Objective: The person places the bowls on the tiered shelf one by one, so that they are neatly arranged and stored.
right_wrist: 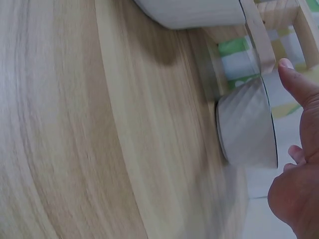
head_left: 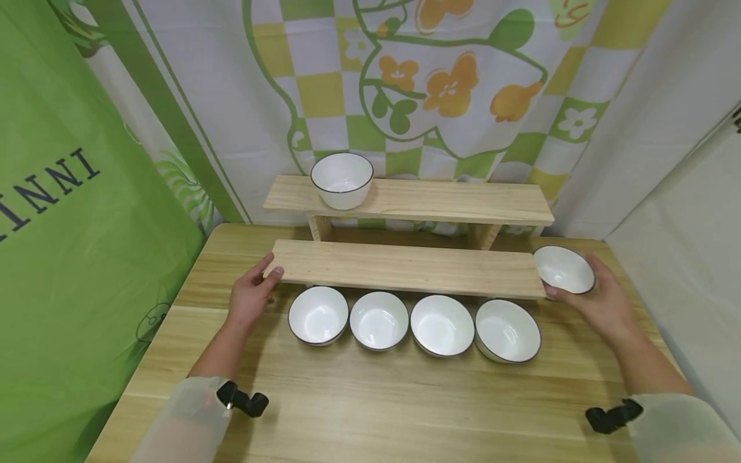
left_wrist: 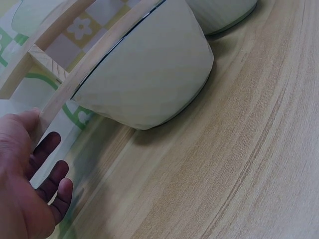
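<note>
A two-tier wooden shelf stands on the table. At its lower board's left end, my left hand pinches the board, thumb on top and fingers below; the left wrist view shows the same hand with the other fingers spread. My right hand is at the opposite end, its thumb extended to the board's corner. Its other fingers are beside a white dark-rimmed bowl, partly hidden behind it. That bowl sits on the table by the board's end.
Several matching white bowls stand in a row along the shelf's front. Another white bowl is on the upper board, left of its middle. Behind hangs a patterned curtain; a green cloth borders the wooden table at left.
</note>
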`<state>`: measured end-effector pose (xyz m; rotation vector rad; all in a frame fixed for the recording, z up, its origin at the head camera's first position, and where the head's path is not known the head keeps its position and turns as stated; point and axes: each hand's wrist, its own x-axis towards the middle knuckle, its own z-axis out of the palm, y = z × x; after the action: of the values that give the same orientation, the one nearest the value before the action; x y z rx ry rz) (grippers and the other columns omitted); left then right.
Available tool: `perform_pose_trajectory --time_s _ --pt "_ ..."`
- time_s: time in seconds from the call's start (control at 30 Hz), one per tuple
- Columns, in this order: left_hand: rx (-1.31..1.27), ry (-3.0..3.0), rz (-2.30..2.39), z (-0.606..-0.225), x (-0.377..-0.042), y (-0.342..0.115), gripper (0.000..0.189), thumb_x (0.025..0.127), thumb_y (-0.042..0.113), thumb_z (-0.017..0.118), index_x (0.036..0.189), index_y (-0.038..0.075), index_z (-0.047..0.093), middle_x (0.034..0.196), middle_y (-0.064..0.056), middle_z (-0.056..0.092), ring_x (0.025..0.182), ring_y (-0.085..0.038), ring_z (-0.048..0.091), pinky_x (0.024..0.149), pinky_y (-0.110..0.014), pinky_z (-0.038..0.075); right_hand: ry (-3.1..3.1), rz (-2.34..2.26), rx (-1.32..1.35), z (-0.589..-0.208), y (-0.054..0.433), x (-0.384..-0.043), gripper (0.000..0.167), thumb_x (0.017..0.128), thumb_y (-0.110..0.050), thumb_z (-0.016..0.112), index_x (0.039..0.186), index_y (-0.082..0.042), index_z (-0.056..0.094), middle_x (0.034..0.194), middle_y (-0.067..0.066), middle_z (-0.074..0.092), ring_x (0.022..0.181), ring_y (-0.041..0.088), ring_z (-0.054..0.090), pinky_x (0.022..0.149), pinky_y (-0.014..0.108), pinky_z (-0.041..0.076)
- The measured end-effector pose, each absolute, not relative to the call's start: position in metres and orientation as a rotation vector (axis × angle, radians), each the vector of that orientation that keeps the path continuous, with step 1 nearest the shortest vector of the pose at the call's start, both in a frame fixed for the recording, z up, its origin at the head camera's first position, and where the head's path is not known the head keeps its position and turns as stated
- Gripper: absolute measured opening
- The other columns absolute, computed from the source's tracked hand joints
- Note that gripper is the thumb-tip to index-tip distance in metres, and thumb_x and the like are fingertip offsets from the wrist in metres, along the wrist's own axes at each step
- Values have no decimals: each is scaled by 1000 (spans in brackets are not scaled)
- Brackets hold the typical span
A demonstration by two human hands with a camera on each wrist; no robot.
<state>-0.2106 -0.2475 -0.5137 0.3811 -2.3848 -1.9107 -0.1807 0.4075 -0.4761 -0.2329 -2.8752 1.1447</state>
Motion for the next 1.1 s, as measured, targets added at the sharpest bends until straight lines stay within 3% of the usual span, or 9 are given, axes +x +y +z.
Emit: perform_pose_trajectory --time_s 0.13,0.43,0.73,0.97,1.1 --pt "377 -2391 -1885 -515 -209 -248 66 93 50 76 152 28 55 113 -1 67 61 -3 48 62 -24 53 -2891 1151 -248 -481 413 -180 122 88 -53 81 167 -10 -1 169 28 3 150 58 5 112 79 15" --pt "389 -2402 -1864 -513 -209 -248 66 94 50 75 152 27 55 116 -3 68 63 -3 48 63 -25 54 -2885 1204 -213 -495 420 -185 129 87 -48 84 164 -3 -9 167 33 1 150 59 5 115 77 12" --pt "383 -2393 -1892 -514 -210 -247 67 93 51 75 152 28 54 129 -4 64 65 -4 48 64 -24 54 -2868 1174 -203 -505 419 -192 129 86 -42 85 163 1 -8 165 38 5 148 61 9 116 75 14" --pt "402 -2388 -1896 -516 -209 -246 66 93 51 76 151 28 56 105 1 65 65 -5 49 64 -24 54 -2866 1215 -250 -509 421 -197 129 87 -41 85 163 1 -11 166 37 0 149 60 6 117 74 11" --pt "406 -2381 -1892 -515 -209 -246 67 92 52 76 151 29 56 109 3 66 66 -5 49 64 -24 54 -2871 1204 -249 -511 421 -199 127 88 -45 82 163 0 -11 167 34 -3 150 59 5 118 73 11"
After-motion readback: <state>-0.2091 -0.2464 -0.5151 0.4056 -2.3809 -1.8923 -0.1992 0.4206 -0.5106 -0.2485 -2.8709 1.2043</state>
